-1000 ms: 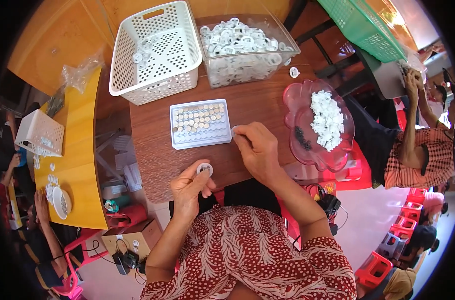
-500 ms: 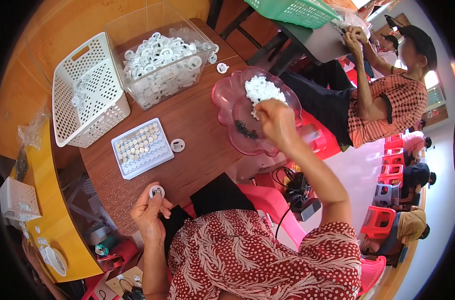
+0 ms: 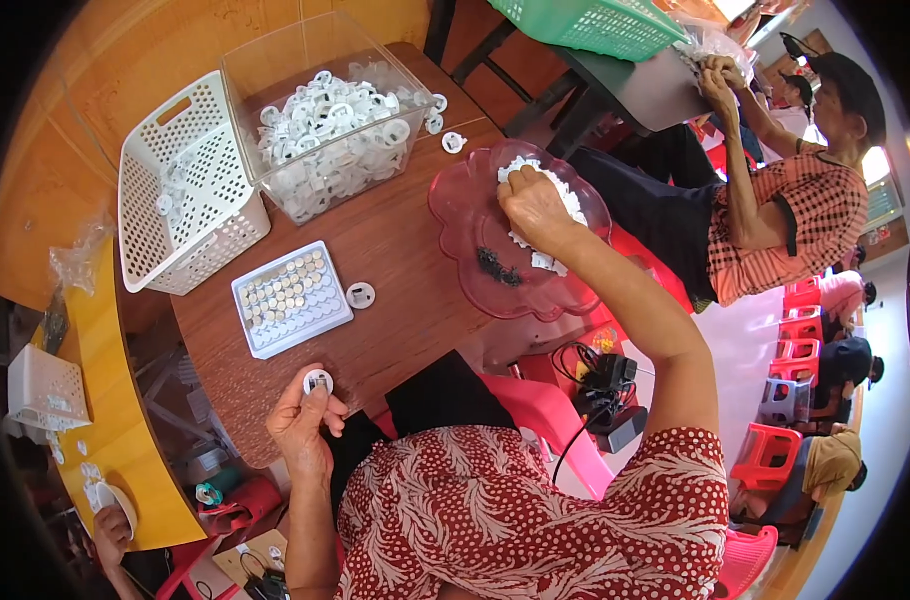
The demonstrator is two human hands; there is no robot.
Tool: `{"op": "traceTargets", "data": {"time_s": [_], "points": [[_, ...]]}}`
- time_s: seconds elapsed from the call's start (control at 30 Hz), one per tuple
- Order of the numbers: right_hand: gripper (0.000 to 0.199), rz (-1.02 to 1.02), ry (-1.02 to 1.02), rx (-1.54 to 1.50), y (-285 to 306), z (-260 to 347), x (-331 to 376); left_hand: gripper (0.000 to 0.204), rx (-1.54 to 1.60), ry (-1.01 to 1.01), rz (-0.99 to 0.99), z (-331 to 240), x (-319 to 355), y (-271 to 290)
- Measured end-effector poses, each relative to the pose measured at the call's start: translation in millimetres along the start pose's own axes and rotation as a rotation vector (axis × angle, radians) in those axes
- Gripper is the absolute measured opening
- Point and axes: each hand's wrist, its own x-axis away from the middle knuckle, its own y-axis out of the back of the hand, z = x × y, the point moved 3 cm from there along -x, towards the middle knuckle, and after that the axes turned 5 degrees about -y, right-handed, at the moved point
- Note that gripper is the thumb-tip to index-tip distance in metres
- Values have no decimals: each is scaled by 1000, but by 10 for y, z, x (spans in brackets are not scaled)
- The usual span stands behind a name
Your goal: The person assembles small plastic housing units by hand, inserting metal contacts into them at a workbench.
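My left hand [image 3: 303, 430] is closed on a small round white plastic part [image 3: 317, 381] with a dark piece in its middle, held by thumb and fingers near the table's front edge. Over the pink flower-shaped dish [image 3: 453, 215], my right hand [image 3: 537, 210] is bent down into a heap of small white pieces [image 3: 575, 205]. Its fingers are curled together, and their tips are hidden, so what they hold does not show. A small cluster of dark pieces [image 3: 499, 267] lies in the same dish, apart from the white heap.
A pale tray [image 3: 325, 322] partly filled with round metallic discs stands beside a loose round white part [image 3: 360, 295]. Behind are a white perforated basket [image 3: 215, 235] and a clear bin [image 3: 305, 205] of white parts. A co-worker [image 3: 790, 215] sits at the right.
My right hand has moved a little left and farther away, down onto the white heap. My left hand keeps hold of the round part. Another person's hand now shows by the bowl at lower left.
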Motion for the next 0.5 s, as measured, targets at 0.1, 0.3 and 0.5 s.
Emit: {"op": "traceTargets", "data": {"time_s": [0.1,0.3,0.5], "points": [[14,99,67,138,-62,-2,9,28,3,4,2,7,0,1],[21,-92,-156,27,173,21,-74,27,2,0,3,4,3,24],[18,52,-344,-322,-70,-65,-60,30,0,12,36,8,-3,0]]}}
